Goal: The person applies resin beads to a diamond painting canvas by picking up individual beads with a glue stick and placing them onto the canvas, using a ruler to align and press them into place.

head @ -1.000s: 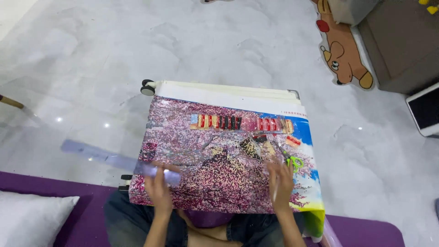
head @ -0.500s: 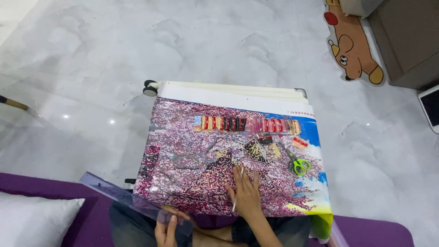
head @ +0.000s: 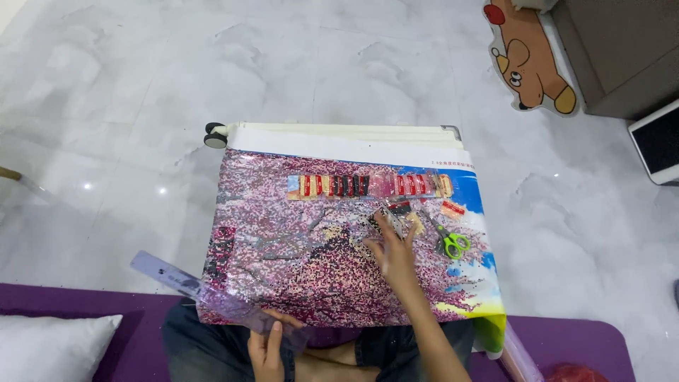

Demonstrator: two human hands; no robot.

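Your left hand [head: 267, 344] grips a clear purple ruler [head: 212, 301], fingers curled around its near end at the bottom edge of the view, over your lap. The ruler's long axis runs diagonally: the far end points up-left, out over the marble floor [head: 141, 85], and the near end points down-right toward your knees. It crosses the lower-left corner of the diamond-painting canvas [head: 283, 240]; whether it touches the canvas there is not clear.

Your right hand [head: 393, 253] is out over the canvas, forearm coming up from bottom centre and angling up-left. The fingers are loosely spread, tips reaching the small bead packets [head: 399, 216] just below the row of red and pink bead bags [head: 368, 186]. Can't tell if it pinches anything; a packet corner sits right at the fingertips.

The canvas lies flat on a cream suitcase [head: 339, 132] set on its side, wheel at the left rear corner. Its long axis runs left to right, with the pink blossom area on the left and blue sky at the right edge. Green-handled scissors [head: 450, 242] lie on the canvas just right of your right hand, handles toward you, blades pointing up-left. A purple mat [head: 78, 301] runs under you, with a white pillow [head: 53, 346] at lower left.
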